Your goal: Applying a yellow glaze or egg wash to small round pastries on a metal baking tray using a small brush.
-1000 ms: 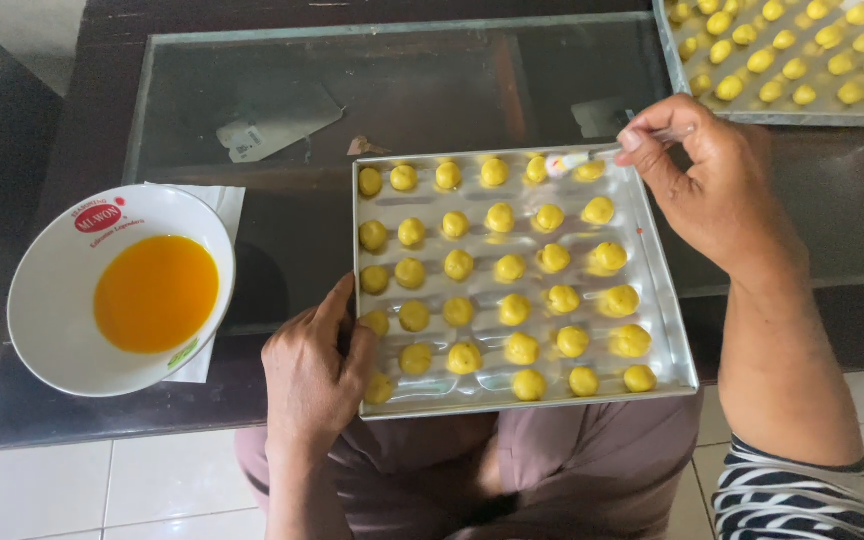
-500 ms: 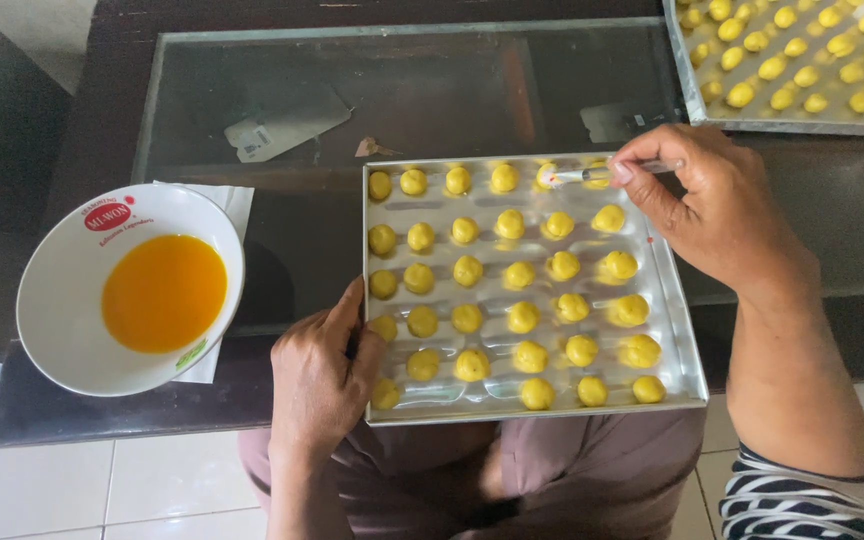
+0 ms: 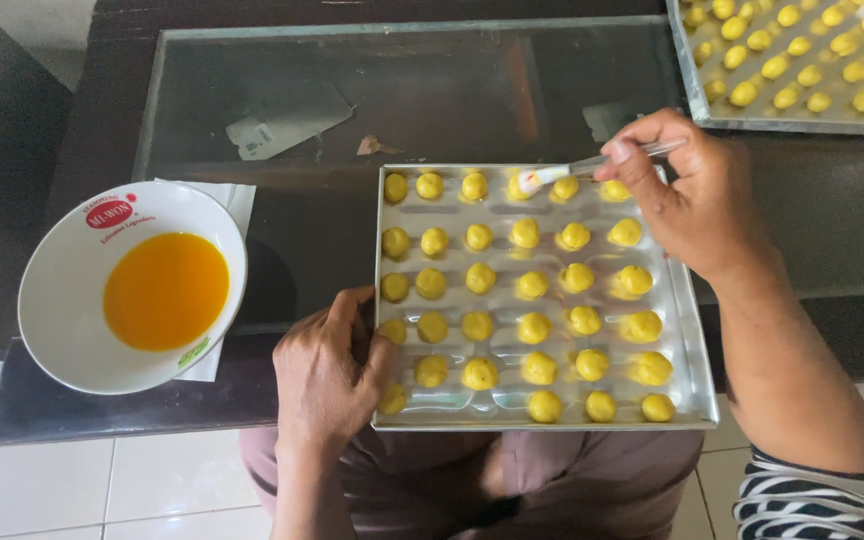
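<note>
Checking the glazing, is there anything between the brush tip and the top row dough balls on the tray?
Nothing visible. The right hand holds the brush, its tip right at the top-row dough balls. The left hand only grips the metal tray at its near left corner.

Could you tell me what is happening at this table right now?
A person holds a small brush in the right hand, its tip on a yellow dough ball in the back row of a metal tray. The left hand grips the tray's near left corner. A white bowl of orange liquid sits to the left.
</note>
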